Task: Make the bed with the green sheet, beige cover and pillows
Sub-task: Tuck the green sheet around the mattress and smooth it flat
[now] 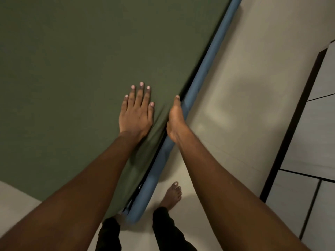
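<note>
- The green sheet [72, 60] lies smooth over the mattress, reaching the blue bed frame [204, 73].
- The left hand [136, 115] rests flat on the sheet near the frame, fingers straight and slightly spread.
- The right hand [176, 120] is wedged between sheet edge and frame; its fingers are hidden, so I cannot tell its grip.

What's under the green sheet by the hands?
Under the green sheet nothing shows; a blue rail runs beside it. The left hand lies flat on top; the right hand hides its fingers at the edge.
</note>
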